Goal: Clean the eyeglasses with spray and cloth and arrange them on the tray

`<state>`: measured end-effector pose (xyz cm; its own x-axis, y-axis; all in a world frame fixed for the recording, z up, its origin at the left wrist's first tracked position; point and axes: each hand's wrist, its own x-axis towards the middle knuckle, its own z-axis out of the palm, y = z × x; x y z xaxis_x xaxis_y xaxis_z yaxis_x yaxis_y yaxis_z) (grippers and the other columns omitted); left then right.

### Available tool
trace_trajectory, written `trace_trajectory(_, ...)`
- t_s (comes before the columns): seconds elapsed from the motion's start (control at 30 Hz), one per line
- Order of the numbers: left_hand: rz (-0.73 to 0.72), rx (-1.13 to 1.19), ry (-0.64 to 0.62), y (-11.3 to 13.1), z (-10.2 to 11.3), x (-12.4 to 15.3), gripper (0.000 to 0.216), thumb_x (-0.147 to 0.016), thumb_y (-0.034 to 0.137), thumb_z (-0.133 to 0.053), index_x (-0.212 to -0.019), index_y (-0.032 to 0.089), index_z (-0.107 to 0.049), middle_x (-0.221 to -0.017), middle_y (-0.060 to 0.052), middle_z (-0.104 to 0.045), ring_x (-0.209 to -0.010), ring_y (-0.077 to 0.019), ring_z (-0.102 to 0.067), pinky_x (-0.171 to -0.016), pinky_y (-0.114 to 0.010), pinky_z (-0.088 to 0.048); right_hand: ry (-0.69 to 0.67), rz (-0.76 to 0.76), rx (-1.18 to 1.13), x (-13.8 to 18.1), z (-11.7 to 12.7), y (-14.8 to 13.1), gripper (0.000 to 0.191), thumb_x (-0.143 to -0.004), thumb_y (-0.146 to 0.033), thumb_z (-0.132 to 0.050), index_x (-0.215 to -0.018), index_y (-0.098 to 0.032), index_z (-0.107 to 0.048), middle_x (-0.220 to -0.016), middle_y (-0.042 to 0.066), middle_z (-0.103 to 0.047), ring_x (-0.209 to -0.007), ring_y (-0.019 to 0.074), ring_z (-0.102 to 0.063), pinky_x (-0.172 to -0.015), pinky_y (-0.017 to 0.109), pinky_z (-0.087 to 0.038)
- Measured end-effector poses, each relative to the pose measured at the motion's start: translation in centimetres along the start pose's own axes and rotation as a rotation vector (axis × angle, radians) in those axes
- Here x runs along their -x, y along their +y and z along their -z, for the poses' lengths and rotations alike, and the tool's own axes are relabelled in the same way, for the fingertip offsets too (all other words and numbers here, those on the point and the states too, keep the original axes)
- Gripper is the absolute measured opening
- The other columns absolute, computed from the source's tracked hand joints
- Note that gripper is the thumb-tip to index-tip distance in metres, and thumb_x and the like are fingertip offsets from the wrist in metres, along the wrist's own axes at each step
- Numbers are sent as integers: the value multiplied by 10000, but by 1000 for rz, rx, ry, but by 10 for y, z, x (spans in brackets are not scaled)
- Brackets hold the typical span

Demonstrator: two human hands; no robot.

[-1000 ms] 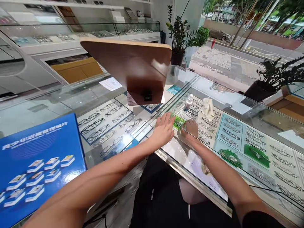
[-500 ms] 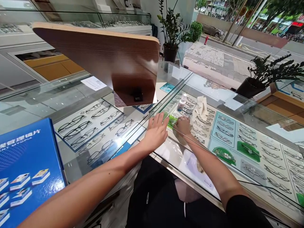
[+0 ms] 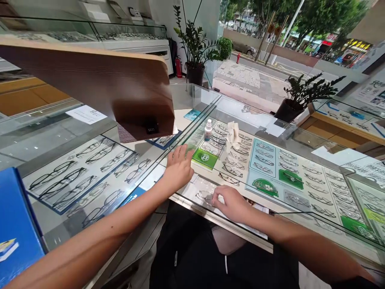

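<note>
My left hand (image 3: 178,167) lies with its fingers spread on the glass counter, close to the seam between two cases and just left of a green card (image 3: 205,158). Thumb and forefinger bent into a ring, my right hand (image 3: 229,202) is low over the front of the counter. Thin, pale eyeglasses (image 3: 205,196) show at its fingertips, their far side partly hidden by the hand. A small white spray bottle (image 3: 207,130) stands upright beyond the green card. Beside it is a crumpled cream cloth (image 3: 233,135).
Rows of eyeglass frames (image 3: 233,166) lie under the glass on the right, more on a white tray (image 3: 104,160) at left. A large brown board (image 3: 141,88) leans over the left counter. A blue box (image 3: 18,212) stands near left. Potted plants (image 3: 195,74) are behind.
My right hand has drawn back from the green card toward the counter's front edge, and eyeglasses now show at its fingertips. My left hand stays on the glass. The view has turned rightward.
</note>
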<state>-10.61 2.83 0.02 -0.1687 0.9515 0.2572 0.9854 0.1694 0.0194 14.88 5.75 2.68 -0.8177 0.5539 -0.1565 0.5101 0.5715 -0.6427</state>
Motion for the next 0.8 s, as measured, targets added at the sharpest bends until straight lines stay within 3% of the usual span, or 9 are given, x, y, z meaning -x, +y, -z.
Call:
trace_trajectory(0.07,-3,-3,2,0,1,0,640,-897,186,-525,-1532,111,-550,-1691,-254,-441,-1570,-405,-387,-1194,-565,-364,24,12,-69,25,27,-12,141,-1021,-226,-653,-883,-243,-671,-962,16,-754,-987,226,-695,-873,349,-505)
trace_trajectory(0.17,-10,-15,6,0,3,1,621,-929,208,-502,-1540,103,-535,-1683,-254,-448,-1573,-404,-393,-1202,-562,-363,171,-21,27,43,80,-10,175,-1057,-309,-624,-909,-253,-700,-1027,41,-750,-997,249,-684,-876,389,-517)
trace_trajectory(0.27,-13,-35,-1,1,4,1,616,-947,250,-507,-1548,116,-522,-1685,-252,-446,-1577,-398,-393,-1213,-566,-363,287,-18,250,40,127,20,177,-1040,-328,-659,-898,-244,-723,-1109,71,-746,-1109,296,-643,-954,439,-488)
trace_trajectory(0.33,-11,-36,0,0,3,1,623,-941,269,-529,-1549,133,-519,-1689,-254,-445,-1580,-399,-389,-1221,-580,-360,330,-50,354,36,145,47,145,-1015,-276,-684,-884,-233,-731,-1098,81,-743,-1108,304,-623,-962,441,-462)
trace_trajectory(0.5,-39,-8,36,-3,-2,0,621,-945,293,-526,-1545,133,-516,-1677,-273,-445,-1576,-421,-387,-1222,-608,-361,368,-160,419,33,147,89,136,-1009,-297,-707,-895,-236,-750,-1143,84,-737,-1131,303,-610,-978,442,-432)
trace_trajectory(0.8,-31,-2,23,-2,-2,-1,639,-938,277,-514,-1554,105,-507,-1687,-280,-422,-1573,-428,-375,-1223,-621,-349,327,-212,485,31,138,103,149,-1019,-299,-679,-912,-236,-762,-1158,92,-736,-1132,310,-625,-1014,475,-444)
